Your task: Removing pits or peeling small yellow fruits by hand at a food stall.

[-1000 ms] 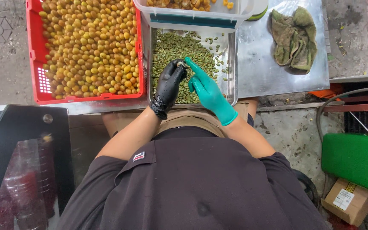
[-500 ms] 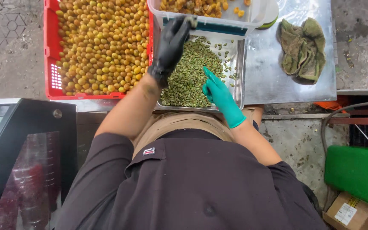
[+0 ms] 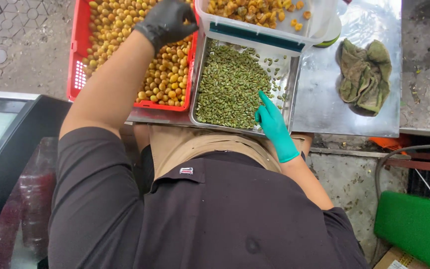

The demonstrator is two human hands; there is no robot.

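Observation:
My left hand [image 3: 167, 20], in a black glove, hovers over the red crate [image 3: 78, 60] of small yellow fruits [image 3: 167, 74], its fingers curled downward; whether it holds a fruit is hidden. My right hand [image 3: 273, 122], in a teal glove, rests at the near right edge of the metal tray [image 3: 294, 94], which is heaped with green peels or seeds [image 3: 230, 87]. Its index finger points into the pile and nothing is gripped. A white tub [image 3: 274, 35] with peeled yellow fruit pieces [image 3: 252, 9] sits beyond the tray.
A crumpled olive cloth [image 3: 365, 74] lies on the steel counter [image 3: 324, 109] to the right. A black glass-topped case [image 3: 6, 149] stands at the left. A green object [image 3: 416, 229] and a cardboard box [image 3: 399, 259] are on the floor at the right.
My left hand left the green pile, passed over the white tub and now sits over the red crate. My right hand drew back to the tray's near right edge.

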